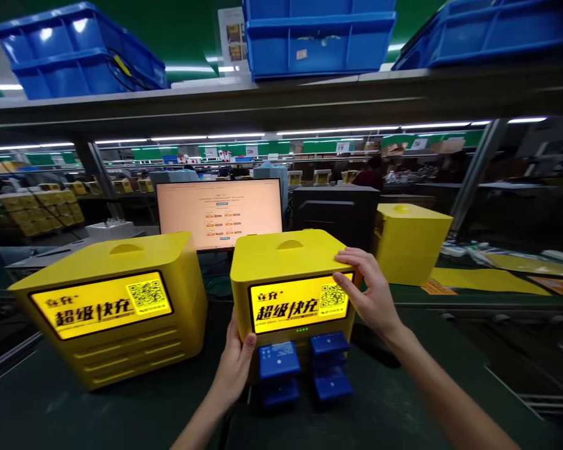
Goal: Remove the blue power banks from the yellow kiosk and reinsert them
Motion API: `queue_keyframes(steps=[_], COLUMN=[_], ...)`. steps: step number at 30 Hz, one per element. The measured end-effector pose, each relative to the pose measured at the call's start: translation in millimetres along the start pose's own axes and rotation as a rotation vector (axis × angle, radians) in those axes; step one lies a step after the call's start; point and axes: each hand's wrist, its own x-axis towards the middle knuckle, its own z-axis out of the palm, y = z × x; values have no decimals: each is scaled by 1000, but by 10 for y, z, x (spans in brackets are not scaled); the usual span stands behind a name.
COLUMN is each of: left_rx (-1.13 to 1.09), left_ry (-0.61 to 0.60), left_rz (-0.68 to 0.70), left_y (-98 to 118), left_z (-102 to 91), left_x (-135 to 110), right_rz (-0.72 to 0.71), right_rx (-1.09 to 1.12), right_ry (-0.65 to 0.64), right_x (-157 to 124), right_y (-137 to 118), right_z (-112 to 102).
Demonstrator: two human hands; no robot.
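A yellow charging cabinet [286, 256] with a lit front screen stands in the middle of the dark bench. Several blue power banks [304, 369] stick out of its lower slots. My left hand [234, 365] clasps the cabinet's lower left corner, thumb on the front face. My right hand [368, 290] grips the upper right corner, fingers over the top edge and thumb on the screen frame.
A second yellow cabinet [107, 306] stands at the left, a third [410, 240] behind at the right. A lit monitor [219, 212] and a black box [335, 212] are behind. Blue crates [319, 37] sit on the overhead shelf. Yellow sheets [488, 278] lie right.
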Motion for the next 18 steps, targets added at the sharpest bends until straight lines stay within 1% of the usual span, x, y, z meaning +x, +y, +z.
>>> queue_keyframes(steps=[1,2,3,5,7,8,10,11,12,14,16,18], left_rx=[-106,-188,-249,-303,-314,-314,-313,-303,-281,-215,-160,-139], left_ry=[-3,-7,-16,-18,20,42,66,62,55,52,90,140], left_rz=[-9,-8,-4,-5,-9,-15,-34,-42,-48,-67,-95,-115], left_y=[-77,-124,-149,-163,-176,-191,-243,-281,-327,-437,-548,-624], left_z=[83,122,133,122,130,148,198,223,247,288,327,367], left_x=[93,194,291,432,467,442,331,258,187,79,42,61], right_rz=[-8,-23,-45,-87,-105,-86,32,131,250,492,663,756], right_rx=[-37,-75,-107,-133,-122,-114,-92,-63,-14,139,318,402], right_ry=[10,27,50,95,103,86,51,35,11,-83,-194,-166], right_x=[-7,-10,-8,8,13,-7,-133,-248,-396,-752,-1094,-1329], right_y=[6,19,37,70,83,80,66,63,68,115,212,325], right_z=[18,35,48,62,50,34,-4,-20,-26,-1,69,149])
